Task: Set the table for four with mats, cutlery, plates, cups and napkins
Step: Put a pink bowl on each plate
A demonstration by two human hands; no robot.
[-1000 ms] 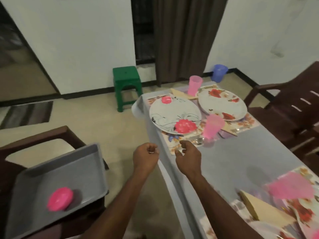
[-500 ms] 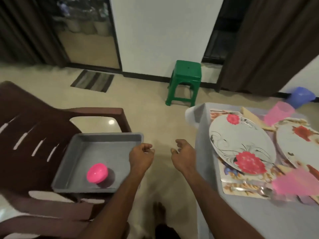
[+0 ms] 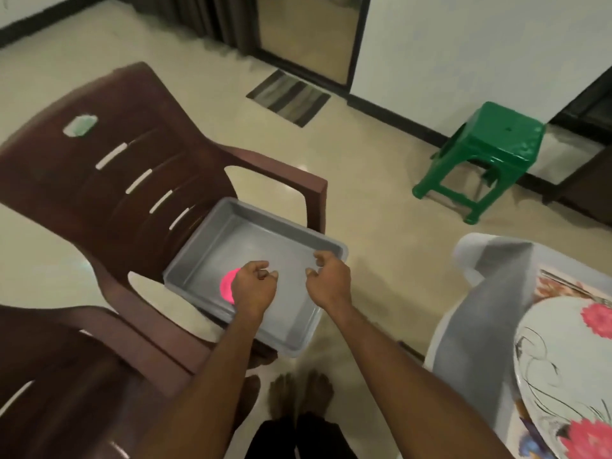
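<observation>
I have both hands out over the grey tray (image 3: 212, 246) that sits on the seat of the brown chair (image 3: 109, 180). The tray is parked there, I judge, as a carrier for the table things, kept at arm's reach beside the table (image 3: 490, 313).

My left hand (image 3: 253, 286) hangs with fingers loosely curled and holds nothing; it hovers right over the pink cup (image 3: 227, 286), which lies just under and to the left of its knuckles, half hidden by them. That is the one piece I see in the tray, so I take it as the next pickup. Whether any finger touches it yet, I cannot tell.

My right hand (image 3: 329, 279) is beside the left, near the tray's far right rim, fingers also loosely bent, gripping nothing.

Well off to the right of my right hand, a flowered plate (image 3: 563, 359) already lies on the table, on a patterned mat (image 3: 556, 286).
</observation>
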